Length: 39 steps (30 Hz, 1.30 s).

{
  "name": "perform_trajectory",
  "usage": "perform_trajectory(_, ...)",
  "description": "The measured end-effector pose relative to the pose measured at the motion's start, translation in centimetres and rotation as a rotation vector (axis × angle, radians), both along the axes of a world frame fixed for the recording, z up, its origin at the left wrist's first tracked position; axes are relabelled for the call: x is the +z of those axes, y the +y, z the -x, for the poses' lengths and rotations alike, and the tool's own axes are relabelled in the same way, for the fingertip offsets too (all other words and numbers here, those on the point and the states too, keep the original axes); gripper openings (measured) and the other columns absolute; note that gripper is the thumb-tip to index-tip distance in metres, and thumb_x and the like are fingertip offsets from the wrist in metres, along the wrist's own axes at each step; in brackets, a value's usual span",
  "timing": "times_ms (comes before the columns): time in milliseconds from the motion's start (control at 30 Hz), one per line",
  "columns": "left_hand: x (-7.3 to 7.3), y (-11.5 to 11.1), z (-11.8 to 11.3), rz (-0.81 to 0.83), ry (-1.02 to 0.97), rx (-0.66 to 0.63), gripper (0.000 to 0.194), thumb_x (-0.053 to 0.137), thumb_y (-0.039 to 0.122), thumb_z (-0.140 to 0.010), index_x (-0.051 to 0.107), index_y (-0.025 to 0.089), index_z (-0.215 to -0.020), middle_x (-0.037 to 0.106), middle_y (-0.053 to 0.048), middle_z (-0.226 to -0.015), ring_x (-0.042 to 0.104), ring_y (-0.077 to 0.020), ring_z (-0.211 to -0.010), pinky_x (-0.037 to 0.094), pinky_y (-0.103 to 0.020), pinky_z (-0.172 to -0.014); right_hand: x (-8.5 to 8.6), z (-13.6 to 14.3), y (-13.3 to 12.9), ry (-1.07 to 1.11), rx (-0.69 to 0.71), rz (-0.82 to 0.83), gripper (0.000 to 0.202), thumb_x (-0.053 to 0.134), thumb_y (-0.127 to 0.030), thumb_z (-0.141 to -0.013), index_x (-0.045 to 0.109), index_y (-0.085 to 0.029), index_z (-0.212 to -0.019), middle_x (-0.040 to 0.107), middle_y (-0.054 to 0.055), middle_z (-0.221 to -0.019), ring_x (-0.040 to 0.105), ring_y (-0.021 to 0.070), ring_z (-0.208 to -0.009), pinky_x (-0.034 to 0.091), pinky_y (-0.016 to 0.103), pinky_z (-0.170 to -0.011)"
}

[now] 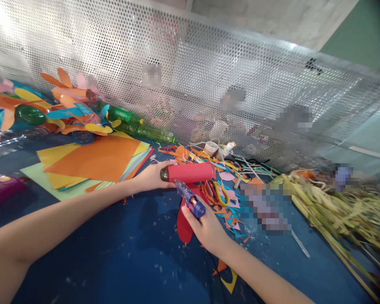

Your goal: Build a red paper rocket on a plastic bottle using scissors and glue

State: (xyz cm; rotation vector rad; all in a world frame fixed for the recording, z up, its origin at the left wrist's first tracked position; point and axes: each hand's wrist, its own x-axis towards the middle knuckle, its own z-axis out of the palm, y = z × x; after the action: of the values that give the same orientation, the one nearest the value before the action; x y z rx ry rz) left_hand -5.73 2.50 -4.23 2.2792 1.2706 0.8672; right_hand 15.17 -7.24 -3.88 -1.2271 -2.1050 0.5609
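My left hand [153,176] is closed round the dark end of a bottle wrapped in red paper [191,172], held sideways above the blue table [114,253]. In my right hand [205,226] is a blue glue gun [190,199], its nozzle touching or close to the underside of the red bottle near my left fingers. A red paper piece with a rounded end [185,223] shows below the bottle, partly hidden by the glue gun and my right hand. Scissors with red and yellow handles [221,194] are just right of the bottle.
Coloured sheets [95,160] are stacked at the left, behind my left forearm. Paper-and-bottle models [72,105] and green bottles [139,124] stand behind. Paper scraps [231,211] surround the scissors. Dry stalks [335,219] cover the right side. A perforated metal screen [196,71] borders the back.
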Motion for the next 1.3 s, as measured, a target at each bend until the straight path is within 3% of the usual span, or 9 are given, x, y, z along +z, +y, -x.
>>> perform_trajectory(167,-0.07,0.15,0.0,-0.007,-0.006,0.02,0.078,0.065,0.056,-0.061,0.04,0.025,-0.127,0.065,-0.003,-0.099,0.062,-0.0218,-0.086,0.046,-0.029,-0.075,0.02,-0.05,-0.02,-0.029,-0.065,-0.034,0.025,0.043,-0.037,-0.087,0.052,-0.017,-0.096,0.06,0.009,-0.089,0.058,0.0232,-0.089,0.045,0.034,-0.079)
perform_trajectory(333,-0.04,0.2,0.0,-0.052,-0.016,0.036,0.074,0.067,0.054,-0.061,0.043,0.026,-0.125,0.064,-0.003,-0.102,0.062,-0.0207,-0.087,0.045,-0.028,-0.075,-0.17,-0.22,0.27,-0.034,-0.124,-0.081,0.023,0.043,-0.037,-0.087,0.053,-0.017,-0.092,0.061,0.009,-0.086,0.06,0.0231,-0.084,0.047,0.032,-0.073)
perform_trajectory(800,-0.4,0.12,-0.25,-0.046,-0.029,0.031,0.074,0.066,0.053,-0.062,0.042,0.024,-0.126,0.065,-0.003,-0.103,0.062,-0.0208,-0.089,0.046,-0.027,-0.076,0.19,0.49,-0.29,-0.014,-0.037,0.008,0.019,0.042,-0.034,-0.088,0.051,-0.017,-0.085,0.061,0.008,-0.082,0.059,0.022,-0.081,0.046,0.032,-0.072)
perform_trajectory(1300,-0.26,0.27,-0.06,-0.037,-0.046,0.066,0.074,0.068,0.054,-0.06,0.044,0.025,-0.124,0.065,-0.003,-0.099,0.062,-0.0208,-0.085,0.046,-0.029,-0.075,0.01,-0.21,0.43,-0.045,-0.157,-0.059,0.019,0.043,-0.036,-0.087,0.052,-0.019,-0.085,0.061,0.006,-0.077,0.06,0.0212,-0.076,0.045,0.029,-0.066)
